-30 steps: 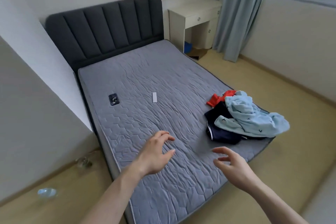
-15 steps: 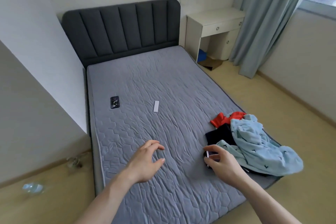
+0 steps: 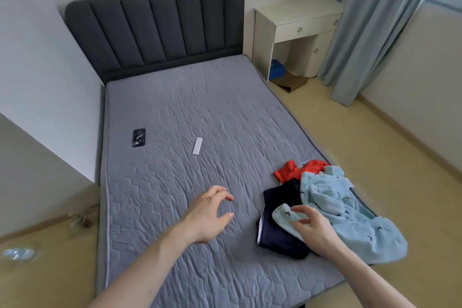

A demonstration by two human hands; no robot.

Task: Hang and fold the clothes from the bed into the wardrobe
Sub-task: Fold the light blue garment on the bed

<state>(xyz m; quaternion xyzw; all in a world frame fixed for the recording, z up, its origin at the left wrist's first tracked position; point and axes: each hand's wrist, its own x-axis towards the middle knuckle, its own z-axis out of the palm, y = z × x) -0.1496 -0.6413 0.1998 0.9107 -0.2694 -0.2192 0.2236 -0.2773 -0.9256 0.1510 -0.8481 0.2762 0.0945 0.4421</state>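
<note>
A heap of clothes lies at the near right corner of the grey mattress (image 3: 190, 112). On top is a light blue fleece garment (image 3: 347, 217) with small dark marks. Under it sits a folded navy garment (image 3: 280, 220), and a red one (image 3: 292, 170) peeks out behind. My right hand (image 3: 312, 226) hovers over the blue garment's near sleeve, fingers spread and loosely bent, holding nothing. My left hand (image 3: 210, 215) floats above bare mattress left of the heap, fingers loosely curled and empty. No wardrobe is in view.
A black phone (image 3: 138, 137) and a small white remote (image 3: 197, 146) lie mid-mattress. The dark padded headboard (image 3: 155, 30) stands at the far end. A white desk (image 3: 297, 32) and pale curtain (image 3: 370, 32) fill the far right. A plastic bottle (image 3: 17, 254) lies on the floor at left.
My right hand has moved right from the navy garment's edge onto the blue sleeve. The view has shifted closer to the bed. My left hand has barely moved.
</note>
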